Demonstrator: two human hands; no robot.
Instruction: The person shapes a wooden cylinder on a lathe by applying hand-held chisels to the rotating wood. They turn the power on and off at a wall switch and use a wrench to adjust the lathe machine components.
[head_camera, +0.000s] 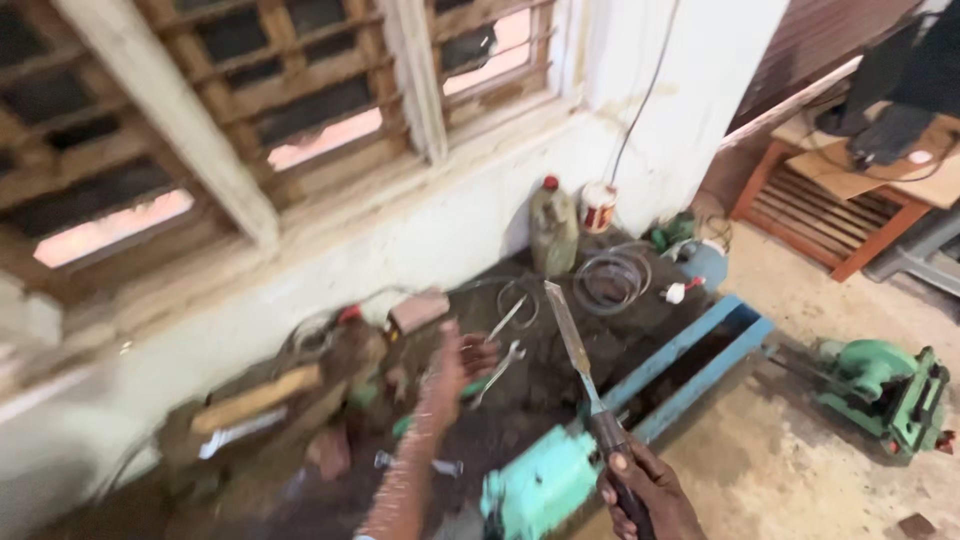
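Bench crowded — spanners, wire coils obstruct.

A whitewashed, stained plaster wall runs along the back, carrying a weathered wooden lattice window whose slats let in pinkish daylight through a few gaps. A thin dark cable hangs down the wall near the corner. Below the window stands a dirty, dark workbench with a blue metal frame. The bare concrete floor is pale, dusty and stained. At the upper right sits a reddish-brown slatted wooden table, with a corrugated brown shutter behind it. The light is soft and natural.
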